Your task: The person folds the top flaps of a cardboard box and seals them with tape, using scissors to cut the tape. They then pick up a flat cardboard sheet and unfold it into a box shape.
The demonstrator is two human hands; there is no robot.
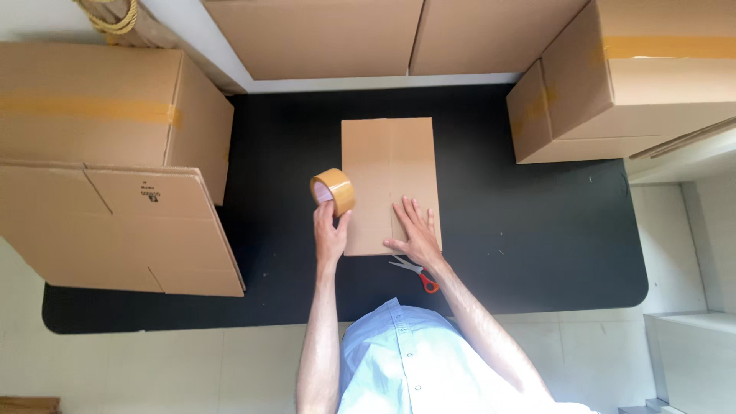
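Item: flattened cardboard box (389, 172), tan, lying flat at the centre of the frame on a black table (537, 230); its flaps lie level and no tape shows across its centre seam, so sealing appears not yet begun. Left hand (330, 234), just left of the box's lower edge, is closed around a roll of brown packing tape (333, 190), raised on edge beside the box; whether a strip is pulled free cannot be told. Right hand (416, 228) is spread wide, palm down, pressing the box's lower right corner. Red-handled scissors (414, 274) lie on the table just below that hand, untouched. Surrounding stock: taped cartons at upper left (92, 103) and upper right (613, 77); a further flattened carton (115, 230) at left.
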